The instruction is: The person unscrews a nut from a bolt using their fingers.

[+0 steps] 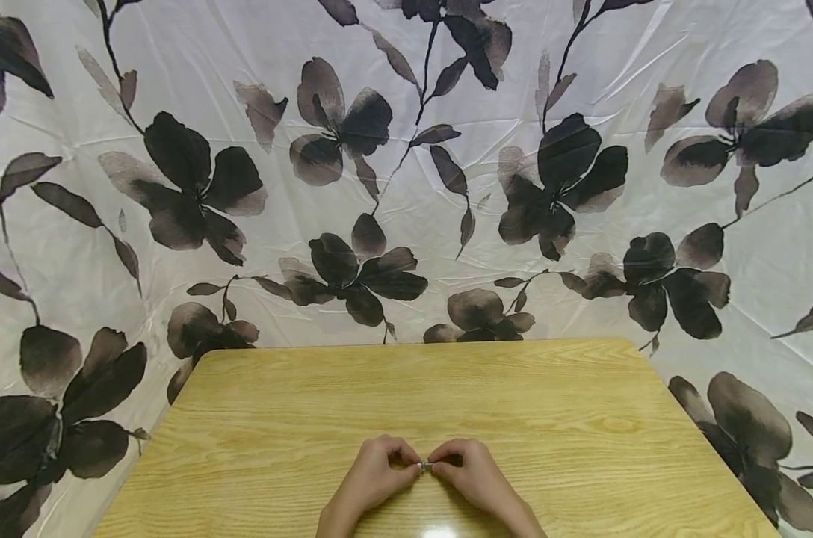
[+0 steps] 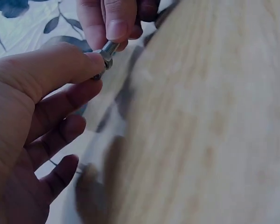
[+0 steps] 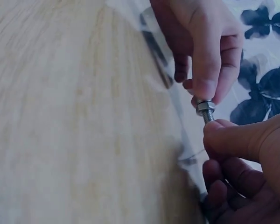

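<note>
Above the near part of the wooden table (image 1: 353,388), both hands meet at a small silver bolt (image 1: 424,466). My left hand (image 1: 377,472) pinches one end of it between thumb and index finger. The free fingers of that hand are loosely bent in the left wrist view. From the other side, my right hand (image 1: 472,476) pinches the threaded end with thumb and forefinger. Between the fingertips, a hex nut (image 3: 206,108) shows around the bolt, with a short stretch of thread (image 2: 110,47) bare beside it. Fingertips hide both ends of the bolt.
A white cloth (image 1: 447,202) printed with dark flowers hangs behind the table and along both sides. The table's far edge runs straight across, with rounded corners. A bright light reflection lies on the tabletop near the front.
</note>
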Demonstrator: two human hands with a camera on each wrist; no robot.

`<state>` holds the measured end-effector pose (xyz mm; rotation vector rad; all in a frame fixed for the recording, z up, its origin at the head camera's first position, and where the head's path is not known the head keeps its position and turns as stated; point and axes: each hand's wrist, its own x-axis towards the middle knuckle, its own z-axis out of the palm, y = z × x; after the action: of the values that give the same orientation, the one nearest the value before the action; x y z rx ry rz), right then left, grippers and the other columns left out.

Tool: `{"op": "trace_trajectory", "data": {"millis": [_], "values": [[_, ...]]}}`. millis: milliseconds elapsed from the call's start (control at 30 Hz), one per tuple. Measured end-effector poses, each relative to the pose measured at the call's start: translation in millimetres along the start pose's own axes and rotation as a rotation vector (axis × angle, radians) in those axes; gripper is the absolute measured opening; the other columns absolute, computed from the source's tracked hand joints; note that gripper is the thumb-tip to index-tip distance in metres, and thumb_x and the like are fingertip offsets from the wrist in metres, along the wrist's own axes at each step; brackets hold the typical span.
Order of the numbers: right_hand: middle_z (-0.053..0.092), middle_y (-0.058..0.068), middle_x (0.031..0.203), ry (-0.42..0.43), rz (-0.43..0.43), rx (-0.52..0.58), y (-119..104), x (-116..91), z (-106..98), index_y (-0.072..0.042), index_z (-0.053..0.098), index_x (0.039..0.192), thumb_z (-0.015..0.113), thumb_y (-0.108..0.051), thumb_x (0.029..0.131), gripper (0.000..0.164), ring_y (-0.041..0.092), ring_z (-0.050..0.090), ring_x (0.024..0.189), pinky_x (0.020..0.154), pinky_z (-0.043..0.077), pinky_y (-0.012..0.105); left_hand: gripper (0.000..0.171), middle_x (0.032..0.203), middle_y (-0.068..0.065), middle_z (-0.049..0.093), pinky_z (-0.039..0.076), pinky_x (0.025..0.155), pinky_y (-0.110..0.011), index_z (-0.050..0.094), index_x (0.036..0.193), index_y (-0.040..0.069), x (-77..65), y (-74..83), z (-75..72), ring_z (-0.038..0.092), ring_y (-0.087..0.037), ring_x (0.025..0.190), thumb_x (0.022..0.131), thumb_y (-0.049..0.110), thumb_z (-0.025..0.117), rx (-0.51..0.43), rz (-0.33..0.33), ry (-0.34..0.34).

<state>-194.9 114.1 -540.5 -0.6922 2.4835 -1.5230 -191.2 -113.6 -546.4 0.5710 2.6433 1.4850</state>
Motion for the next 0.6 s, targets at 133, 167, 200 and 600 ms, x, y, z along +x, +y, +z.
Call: {"op": "trace_trajectory", "data": {"millis": [133,167,200,600], "values": [[0.078,0.003,0.105,0.025,-0.012,0.019,-4.7,1.0,-6.5,-0.013,0.079,0.102,0.073,-0.016,0.096,0.01,0.01,0.07,0.091,0.077,0.057,0.021,0.008,0.099,0.007,0.074,0.056,0.079,-0.026,0.078,0.09,0.019,2.7,6.7,-2.3,0.067,-0.009,0.092,0.09,0.026,0.081,-0.03,0.025,0.025],[0.078,0.003,0.105,0.035,-0.013,0.019,-6.3,1.4,-8.6,-0.013,0.079,0.103,0.072,-0.017,0.096,0.01,0.01,0.07,0.091,0.076,0.057,0.021,0.007,0.099,0.007,0.075,0.057,0.08,-0.027,0.078,0.09,0.02,3.7,9.2,-3.1,0.068,-0.01,0.093,0.091,0.026,0.08,-0.03,0.032,0.037],[0.078,0.003,0.105,0.05,-0.013,0.017,-8.2,1.9,-10.8,-0.014,0.08,0.103,0.072,-0.017,0.097,0.01,0.009,0.07,0.091,0.075,0.057,0.021,0.006,0.098,0.007,0.075,0.058,0.081,-0.029,0.078,0.09,0.021,4.8,11.9,-4.0,0.07,-0.011,0.093,0.091,0.027,0.08,-0.031,0.047,0.054],[0.077,0.007,0.105,0.21,-0.16,0.137,-51.5,6.3,-31.9,-0.014,0.078,0.107,0.069,-0.022,0.099,0.014,0.015,0.071,0.092,0.076,0.059,0.027,0.01,0.095,0.012,0.076,0.057,0.088,-0.034,0.08,0.099,0.023,12.2,54.8,-25.9,0.069,-0.011,0.093,0.089,0.021,0.082,-0.104,0.266,0.318]]}}
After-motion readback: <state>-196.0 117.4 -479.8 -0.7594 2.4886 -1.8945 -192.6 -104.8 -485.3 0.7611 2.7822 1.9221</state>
